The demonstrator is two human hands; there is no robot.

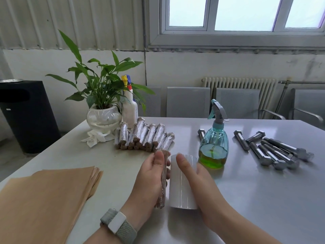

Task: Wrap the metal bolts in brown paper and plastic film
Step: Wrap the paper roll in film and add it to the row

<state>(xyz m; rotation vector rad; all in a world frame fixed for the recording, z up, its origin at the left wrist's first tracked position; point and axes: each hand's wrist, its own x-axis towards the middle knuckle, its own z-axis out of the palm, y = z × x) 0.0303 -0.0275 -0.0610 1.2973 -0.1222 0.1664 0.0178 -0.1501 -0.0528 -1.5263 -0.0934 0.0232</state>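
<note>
My left hand [149, 176] grips a bolt wrapped in brown paper and film [163, 184], held lengthwise just above the table. Right beside it my right hand [198, 180] holds a white roll of plastic film [182, 184], thumb on top. A pile of several wrapped bolts [144, 136] lies behind my hands. Several bare metal bolts [274, 150] lie at the right, with one more bolt [201, 132] behind the spray bottle. A stack of brown paper sheets [44, 199] lies at the near left.
A blue spray bottle with green liquid [214, 143] stands just behind the film roll. A potted plant [103, 113], a white spray bottle [130, 110] and crumpled tissue [96, 138] sit at the back left of the grey table [263, 199]. Chairs stand behind.
</note>
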